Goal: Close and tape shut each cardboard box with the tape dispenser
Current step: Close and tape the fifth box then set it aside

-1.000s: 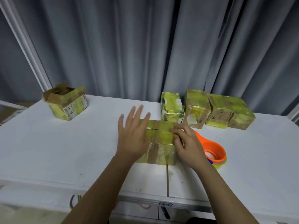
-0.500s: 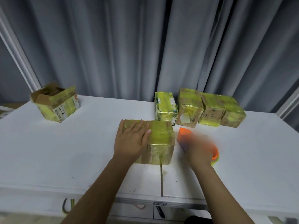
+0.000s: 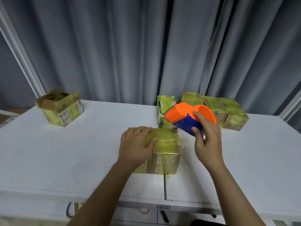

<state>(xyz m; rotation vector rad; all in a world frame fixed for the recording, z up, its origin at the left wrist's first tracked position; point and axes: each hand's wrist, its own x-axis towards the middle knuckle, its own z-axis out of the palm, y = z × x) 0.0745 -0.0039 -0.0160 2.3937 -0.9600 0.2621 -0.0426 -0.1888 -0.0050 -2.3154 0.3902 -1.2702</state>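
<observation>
Orange and blue, the tape dispenser (image 3: pixel 187 119) sits gripped in my right hand (image 3: pixel 207 142), raised just above the far right corner of the near cardboard box (image 3: pixel 164 150). My left hand (image 3: pixel 136 144) presses flat, fingers straight, on that box's closed top.

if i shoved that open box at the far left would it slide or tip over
The open box would probably slide: it looks small, squat and likely light, on a smooth white table. Its glossy tape wrap may help it slip. Its raised flaps would likely flex if pushed.
</observation>
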